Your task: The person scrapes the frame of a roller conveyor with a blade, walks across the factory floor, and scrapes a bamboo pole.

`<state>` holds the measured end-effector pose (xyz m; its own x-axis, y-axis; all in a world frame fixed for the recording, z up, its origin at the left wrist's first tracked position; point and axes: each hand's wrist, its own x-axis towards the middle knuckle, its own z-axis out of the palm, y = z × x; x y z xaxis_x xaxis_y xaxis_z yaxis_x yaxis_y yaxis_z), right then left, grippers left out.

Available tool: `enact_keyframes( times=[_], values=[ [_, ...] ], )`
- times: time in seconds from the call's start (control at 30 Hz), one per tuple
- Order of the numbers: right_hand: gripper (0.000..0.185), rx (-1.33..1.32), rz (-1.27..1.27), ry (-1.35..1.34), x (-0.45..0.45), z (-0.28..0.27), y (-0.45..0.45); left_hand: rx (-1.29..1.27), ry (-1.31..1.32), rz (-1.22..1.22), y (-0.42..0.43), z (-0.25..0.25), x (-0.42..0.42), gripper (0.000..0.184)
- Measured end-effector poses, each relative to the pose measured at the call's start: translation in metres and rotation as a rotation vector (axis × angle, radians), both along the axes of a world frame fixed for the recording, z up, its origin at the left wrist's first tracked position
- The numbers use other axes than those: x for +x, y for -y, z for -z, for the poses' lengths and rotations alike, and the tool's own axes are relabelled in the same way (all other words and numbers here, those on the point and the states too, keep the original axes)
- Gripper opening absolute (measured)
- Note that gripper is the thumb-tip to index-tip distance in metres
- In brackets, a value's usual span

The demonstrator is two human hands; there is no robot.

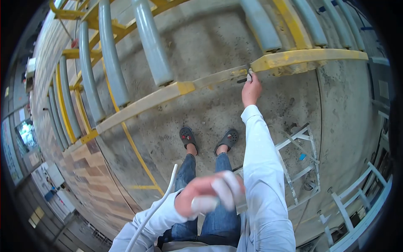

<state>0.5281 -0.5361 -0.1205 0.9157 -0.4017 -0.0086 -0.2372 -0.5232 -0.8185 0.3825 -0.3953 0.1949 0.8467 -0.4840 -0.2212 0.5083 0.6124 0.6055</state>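
Note:
My right hand reaches forward to the yellow-painted metal rail, its fingers closed on a small dark tool beside the rail's thin, worn section. The tool's kind cannot be made out. Close to the camera, my left hand is in front of my legs, smeared by motion. White coverings show on its fingertips; its grip cannot be read. Along my left sleeve runs a white hose or cable.
Grey rollers on a yellow frame lie beyond the rail. My feet in dark clogs stand on stained concrete. A white metal frame is at right, near a pale rack. Wood-patterned flooring lies at left.

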Motion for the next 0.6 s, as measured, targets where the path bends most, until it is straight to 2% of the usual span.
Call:
enact_keyframes(
  times=[0.07, 0.13, 0.23, 0.37, 0.43, 0.5, 0.6],
  values=[
    [0.022, 0.023, -0.002, 0.016, -0.011, 0.003, -0.016, -0.314, 0.356, 0.078, 0.007, -0.008, 0.029, 0.019],
    [0.022, 0.026, -0.157, -0.137, -0.029, 0.004, -0.049, -0.415, 0.306, 0.091, 0.015, -0.020, 0.036, 0.023],
    [0.023, 0.119, -0.210, -0.126, -0.044, 0.004, -0.079, -0.597, 0.203, 0.144, 0.017, -0.025, 0.035, 0.036],
    [0.024, 0.174, -0.208, -0.140, -0.032, -0.007, -0.056, -0.614, 0.240, 0.112, 0.002, -0.025, 0.028, 0.030],
    [0.025, 0.146, -0.048, -0.049, -0.016, 0.013, -0.020, -0.470, 0.142, 0.019, -0.008, -0.019, 0.023, 0.024],
    [0.026, 0.001, 0.023, 0.011, -0.002, 0.006, 0.012, -0.405, 0.065, -0.031, -0.021, -0.016, 0.005, 0.021],
    [0.025, 0.024, -0.047, -0.072, -0.009, -0.008, -0.008, -0.222, -0.278, 0.078, -0.048, -0.021, -0.029, 0.023]
  ],
)
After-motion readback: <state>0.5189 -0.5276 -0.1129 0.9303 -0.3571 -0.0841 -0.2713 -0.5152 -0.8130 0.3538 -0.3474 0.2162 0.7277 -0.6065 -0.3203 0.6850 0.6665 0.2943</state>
